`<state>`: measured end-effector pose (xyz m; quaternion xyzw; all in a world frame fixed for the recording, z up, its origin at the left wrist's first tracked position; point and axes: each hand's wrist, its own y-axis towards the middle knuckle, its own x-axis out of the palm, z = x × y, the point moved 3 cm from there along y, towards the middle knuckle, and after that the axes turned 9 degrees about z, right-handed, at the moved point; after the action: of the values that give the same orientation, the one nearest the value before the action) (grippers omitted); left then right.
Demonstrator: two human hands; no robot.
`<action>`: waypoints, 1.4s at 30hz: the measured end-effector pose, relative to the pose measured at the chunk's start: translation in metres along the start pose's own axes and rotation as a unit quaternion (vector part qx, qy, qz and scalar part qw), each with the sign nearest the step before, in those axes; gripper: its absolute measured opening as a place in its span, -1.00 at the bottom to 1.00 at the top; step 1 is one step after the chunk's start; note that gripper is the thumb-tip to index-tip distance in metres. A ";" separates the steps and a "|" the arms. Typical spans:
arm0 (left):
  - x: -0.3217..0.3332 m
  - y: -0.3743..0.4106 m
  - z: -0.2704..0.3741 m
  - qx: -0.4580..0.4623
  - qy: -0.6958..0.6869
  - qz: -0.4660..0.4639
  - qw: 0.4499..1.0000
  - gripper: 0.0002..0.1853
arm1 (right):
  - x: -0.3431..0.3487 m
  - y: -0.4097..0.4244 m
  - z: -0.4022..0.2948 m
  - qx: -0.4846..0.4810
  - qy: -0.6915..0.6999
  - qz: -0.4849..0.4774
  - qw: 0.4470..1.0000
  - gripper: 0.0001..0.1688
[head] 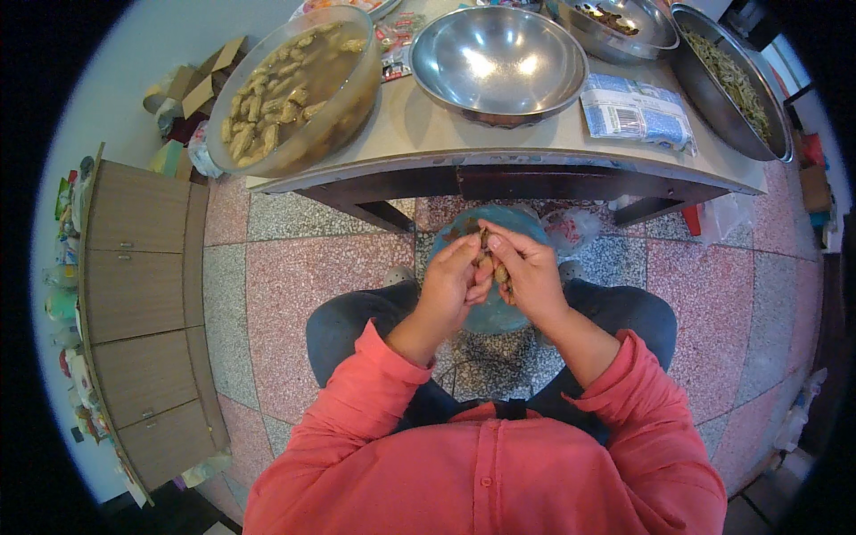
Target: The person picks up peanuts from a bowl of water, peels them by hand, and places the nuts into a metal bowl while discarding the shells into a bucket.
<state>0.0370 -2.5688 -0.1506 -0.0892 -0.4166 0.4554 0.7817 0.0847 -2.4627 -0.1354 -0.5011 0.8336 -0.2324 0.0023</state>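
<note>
My left hand and my right hand meet between my knees, fingertips together on a small peanut in its shell. More unshelled peanuts are held under the curled fingers of my right hand. Below both hands is a bluish-green plastic bag, open on the floor or over a container that I cannot make out. On the table ahead, a large translucent bowl at the left holds peanuts in brownish water. A shiny steel bowl stands near the middle.
The table has its front edge beyond my hands. At its right are a blue-and-white packet, a steel bowl with dark pieces and a deep pan of thin greenish strips. A clear bag lies beneath. Wooden cabinets stand left.
</note>
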 end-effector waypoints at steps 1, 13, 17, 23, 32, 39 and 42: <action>0.001 0.000 0.002 0.000 -0.003 -0.006 1.000 -0.76 | -0.001 -0.001 -0.001 -0.001 0.002 -0.004 1.000 -0.65; 0.002 0.008 0.010 0.060 0.028 -0.027 0.997 -0.71 | -0.005 -0.002 -0.024 -0.406 -0.323 0.097 0.849 -0.79; -0.006 0.013 0.006 0.086 0.066 -0.002 0.994 -0.73 | -0.004 -0.002 -0.028 -0.383 -0.389 0.111 0.831 -0.79; -0.001 0.011 0.007 0.097 0.098 0.004 0.990 -0.74 | -0.003 -0.001 -0.021 -0.437 -0.420 0.120 0.786 -0.78; -0.004 0.011 0.005 0.103 0.111 0.007 0.988 -0.72 | -0.007 0.003 -0.025 -0.321 -0.375 0.115 0.862 -0.74; -0.010 0.018 0.003 0.068 0.023 -0.022 0.997 -0.77 | -0.009 0.006 -0.024 -0.286 -0.328 0.082 0.897 -0.74; -0.008 0.015 0.005 0.057 0.015 -0.011 0.998 -0.79 | -0.011 0.008 -0.023 -0.291 -0.327 0.082 0.895 -0.74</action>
<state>0.0215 -2.5675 -0.1599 -0.0459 -0.3793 0.4682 0.7967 0.0781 -2.4420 -0.1204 -0.4565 0.8545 0.1988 0.1480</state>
